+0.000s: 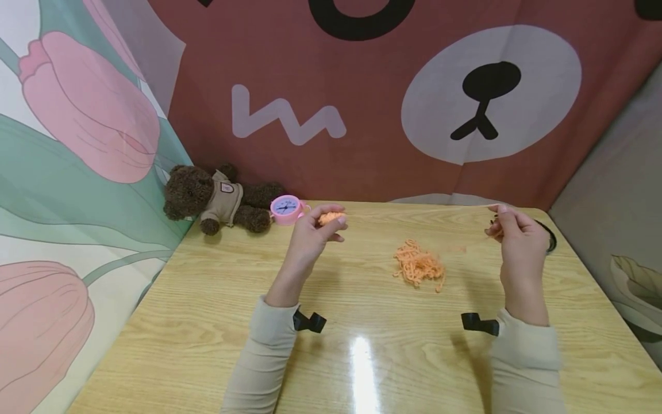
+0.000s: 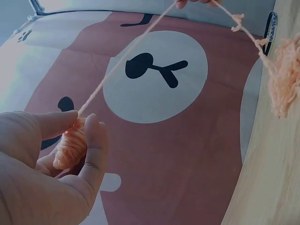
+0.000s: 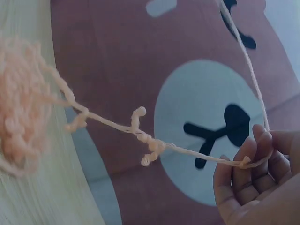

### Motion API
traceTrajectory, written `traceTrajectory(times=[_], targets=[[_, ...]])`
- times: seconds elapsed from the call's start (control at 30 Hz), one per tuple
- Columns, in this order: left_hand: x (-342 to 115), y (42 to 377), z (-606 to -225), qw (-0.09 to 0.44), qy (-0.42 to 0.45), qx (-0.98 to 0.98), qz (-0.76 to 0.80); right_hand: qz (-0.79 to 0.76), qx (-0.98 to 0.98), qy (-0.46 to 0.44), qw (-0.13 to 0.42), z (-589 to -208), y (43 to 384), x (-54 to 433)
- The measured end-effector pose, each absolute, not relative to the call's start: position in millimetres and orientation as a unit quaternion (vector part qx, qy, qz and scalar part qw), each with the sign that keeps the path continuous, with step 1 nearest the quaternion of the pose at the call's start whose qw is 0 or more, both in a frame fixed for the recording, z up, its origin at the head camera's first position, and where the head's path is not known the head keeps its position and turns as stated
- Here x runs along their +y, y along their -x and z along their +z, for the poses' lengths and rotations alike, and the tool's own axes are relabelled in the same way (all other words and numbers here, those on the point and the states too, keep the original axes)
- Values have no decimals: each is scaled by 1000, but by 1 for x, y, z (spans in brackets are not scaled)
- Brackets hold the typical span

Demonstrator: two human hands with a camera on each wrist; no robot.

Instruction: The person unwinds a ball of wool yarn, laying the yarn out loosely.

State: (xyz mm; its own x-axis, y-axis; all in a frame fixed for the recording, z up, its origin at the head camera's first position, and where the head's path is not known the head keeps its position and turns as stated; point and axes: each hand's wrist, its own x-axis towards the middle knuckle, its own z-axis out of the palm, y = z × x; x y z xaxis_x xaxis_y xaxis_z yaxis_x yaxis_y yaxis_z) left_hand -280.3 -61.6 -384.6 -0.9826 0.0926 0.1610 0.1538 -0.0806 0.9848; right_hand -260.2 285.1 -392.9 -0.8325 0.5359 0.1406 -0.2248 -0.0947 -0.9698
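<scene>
My left hand (image 1: 312,233) grips a small wound ball of orange yarn (image 2: 72,147) between thumb and fingers, above the table. From it a taut strand (image 2: 126,55) runs across to my right hand (image 1: 519,238), which pinches the yarn between thumb and fingertips. Past the right hand, the strand sags down with small knots and kinks (image 3: 149,140) along it. It leads to a loose, tangled heap of orange yarn (image 1: 418,264) lying on the table between the hands.
On the wooden table (image 1: 196,345), a brown teddy bear (image 1: 222,198) lies at the back left beside a pink alarm clock (image 1: 286,209). A dark ring-shaped item (image 1: 552,237) sits partly behind the right hand. A printed curtain (image 1: 362,161) hangs along the back edge.
</scene>
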Motion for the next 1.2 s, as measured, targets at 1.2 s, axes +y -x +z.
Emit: traceTrajectory(times=[1.2], targets=[[-47,272,-387,-47,142,-679,-719,521,-832,-110,155,-410,257,183]])
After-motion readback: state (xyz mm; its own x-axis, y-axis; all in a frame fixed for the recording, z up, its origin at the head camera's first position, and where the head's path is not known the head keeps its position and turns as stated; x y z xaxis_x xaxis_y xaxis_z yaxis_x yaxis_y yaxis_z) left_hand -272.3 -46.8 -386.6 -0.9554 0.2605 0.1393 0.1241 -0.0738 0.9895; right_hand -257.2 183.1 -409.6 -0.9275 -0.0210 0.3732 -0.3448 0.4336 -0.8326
